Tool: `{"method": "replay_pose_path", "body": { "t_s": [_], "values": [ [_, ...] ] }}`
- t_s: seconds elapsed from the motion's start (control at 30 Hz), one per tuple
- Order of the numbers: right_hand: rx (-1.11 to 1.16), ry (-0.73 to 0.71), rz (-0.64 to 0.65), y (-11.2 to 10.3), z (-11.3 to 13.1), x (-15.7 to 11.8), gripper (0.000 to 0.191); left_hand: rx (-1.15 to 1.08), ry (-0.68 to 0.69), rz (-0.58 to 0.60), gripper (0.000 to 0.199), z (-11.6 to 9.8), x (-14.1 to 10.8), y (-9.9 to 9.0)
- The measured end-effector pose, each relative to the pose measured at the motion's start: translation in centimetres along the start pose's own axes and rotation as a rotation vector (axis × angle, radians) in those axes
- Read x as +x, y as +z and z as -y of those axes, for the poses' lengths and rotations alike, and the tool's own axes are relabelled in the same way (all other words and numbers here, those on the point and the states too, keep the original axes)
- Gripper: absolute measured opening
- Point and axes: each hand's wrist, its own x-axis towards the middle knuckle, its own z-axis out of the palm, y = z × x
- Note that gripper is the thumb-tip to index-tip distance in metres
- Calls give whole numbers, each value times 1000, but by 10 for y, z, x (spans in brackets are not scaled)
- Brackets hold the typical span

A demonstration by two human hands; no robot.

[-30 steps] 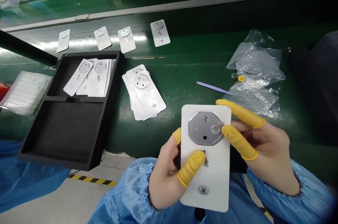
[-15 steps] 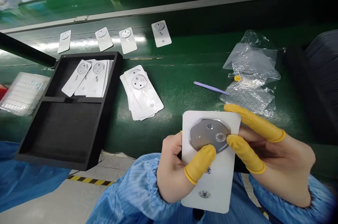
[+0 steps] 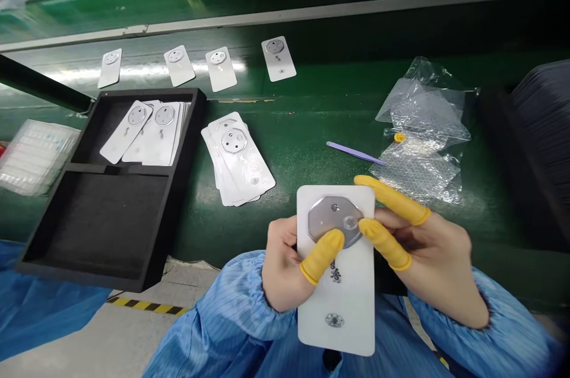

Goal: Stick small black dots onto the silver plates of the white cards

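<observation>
I hold a white phone back cover (image 3: 336, 304) almost upright in front of me, its face towards me. It has a grey octagonal camera area with a small round clear spot, dark lettering and a round emblem. My left hand (image 3: 294, 265) grips its left side, the thumb in a yellow finger cot pressed on the lower part of the octagon. My right hand (image 3: 423, 247) pinches the upper right edge, thumb tip beside the clear spot and index finger at the top corner. Both hands' other fingers are largely hidden. A stack of similar covers (image 3: 244, 170) lies beyond my left hand.
A black two-part tray (image 3: 160, 218) at left holds several covers in its far compartment. More single covers (image 3: 279, 60) lie along the back. Purple tweezers (image 3: 354, 153), clear plastic bags (image 3: 427, 105) and a rolled yellow finger cot (image 3: 399, 137) lie at right.
Both hands and the held cover have shifted left in view; the cover stands straighter and looks smaller. The right hand moved most. My grip looks the same.
</observation>
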Motion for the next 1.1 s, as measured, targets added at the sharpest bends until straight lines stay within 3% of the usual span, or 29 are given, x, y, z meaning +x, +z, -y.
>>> {"method": "replay_pose_path", "body": {
  "t_s": [0.07, 0.17, 0.23, 0.27, 0.33, 0.4, 0.43, 0.57, 0.7, 0.8, 0.9, 1.1],
  "values": [
    [-61, -17, 88, 2, -14, -8, 49, 112, 83, -133, 13, 1, 1, -16],
    [-305, -130, 245, 6, -45, -33, 58, 373, 188, -400, 11, 1, 1, -58],
    [-438, -221, 325, 7, -65, -51, 49, 541, 238, -522, 49, 1, -2, -86],
    [-453, -251, 328, 8, -73, -58, 46, 617, 251, -546, 59, 1, -4, -97],
    [-414, -276, 250, 8, -80, -64, 45, 718, 192, -502, 52, 4, -7, -108],
    [-347, -285, 137, 7, -79, -61, 48, 727, 40, -381, 34, 11, -9, -102],
    [-324, -295, 100, 5, -76, -58, 49, 687, -41, -308, 35, 15, -9, -95],
    [-372, -368, 158, -2, -63, -46, 54, 469, -191, -82, 38, 33, 0, -54],
    [-369, -295, 305, -9, -53, -36, 48, 368, -160, -65, 24, 43, 9, -36],
    [-277, -282, 266, -5, -45, -26, 41, 389, -130, -46, 20, 45, 8, -36],
    [-245, -356, 224, 8, -42, -17, 37, 485, -47, 11, 19, 46, 5, -37],
    [-212, -327, 248, 27, -58, -18, 40, 792, 165, 50, 21, 56, 5, -40]
  ]
}}
